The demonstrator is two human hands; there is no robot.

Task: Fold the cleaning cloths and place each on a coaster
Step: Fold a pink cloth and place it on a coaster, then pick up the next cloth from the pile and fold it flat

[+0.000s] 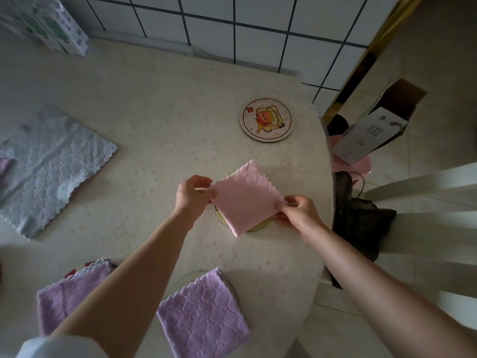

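A folded pink cloth lies over a round coaster whose rim peeks out beneath it. My left hand pinches the cloth's left corner and my right hand pinches its right corner. A bare round coaster with a cartoon print sits farther back. Two folded purple cloths rest near me: one on a pale coaster, the other on a coaster with a red rim, partly hidden by my left forearm. An unfolded light blue cloth lies spread at the left.
The cream table curves to an edge on the right. A tissue pack stands at the back left by the tiled wall. Beyond the right edge are a white chair, dark fabric and an open box.
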